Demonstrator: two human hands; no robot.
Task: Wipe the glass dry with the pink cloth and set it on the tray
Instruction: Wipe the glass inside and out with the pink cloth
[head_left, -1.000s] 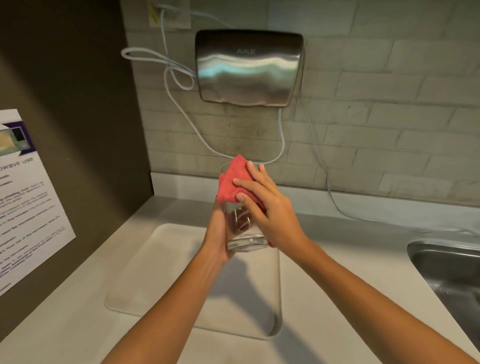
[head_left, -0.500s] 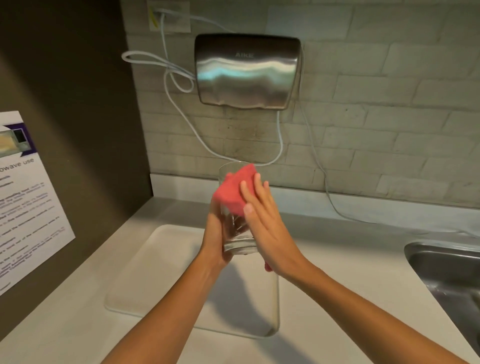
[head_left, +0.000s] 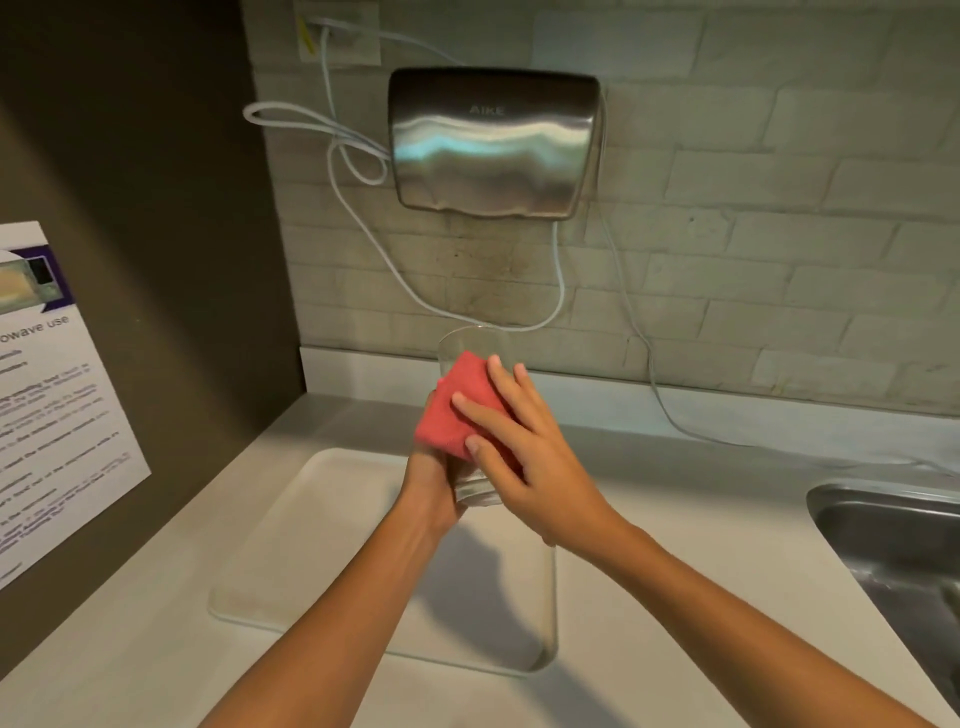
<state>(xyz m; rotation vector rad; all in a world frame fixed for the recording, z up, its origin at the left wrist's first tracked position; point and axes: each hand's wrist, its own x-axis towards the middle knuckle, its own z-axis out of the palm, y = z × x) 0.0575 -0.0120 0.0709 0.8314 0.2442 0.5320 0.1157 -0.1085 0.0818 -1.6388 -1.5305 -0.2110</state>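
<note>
Head view: the pink cloth (head_left: 451, 413) has slid down from the rim to the middle of the glass (head_left: 470, 344), so the wiping is under way and the setting-down has not begun. The right hand (head_left: 530, 467) lays nearly straight fingers (head_left: 485, 410) flat on the cloth, pressing it to the wall. The left hand (head_left: 428, 480) grips the glass low, holding it upright in the air over the far edge of the tray (head_left: 311, 545). The tray lies just below on the worktop (head_left: 675, 551), which should leave room to lower the glass. The sink (head_left: 893, 525) is well apart on the right.
</note>
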